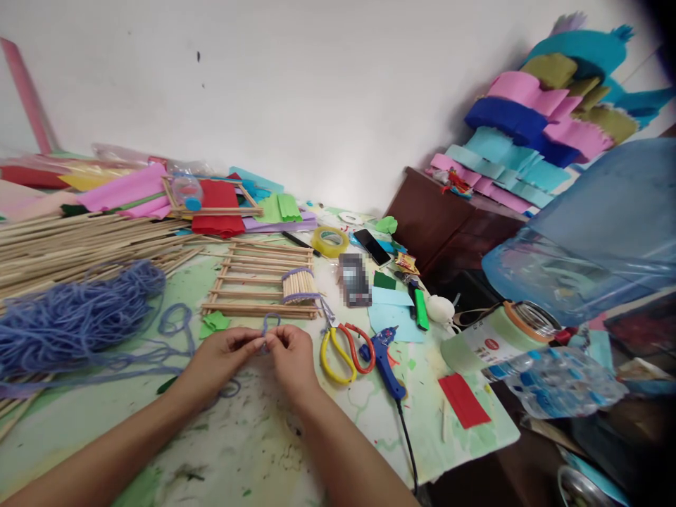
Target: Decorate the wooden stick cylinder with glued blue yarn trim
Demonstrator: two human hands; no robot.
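Observation:
Close together at the middle of the table, my left hand and my right hand pinch a thin blue yarn, which forms a small loop above the fingertips. Just beyond them lies a frame of wooden sticks with a small panel of short sticks edged in blue yarn at its right end. Scissors with yellow and red handles rest to the right of my right hand. A large tangle of blue yarn lies on the left, with loose strands running toward my left hand.
Long wooden sticks cover the left of the table. A blue glue gun with a black cable, yellow tape, a phone and a green-capped cutter lie to the right. A jar stands near the right edge.

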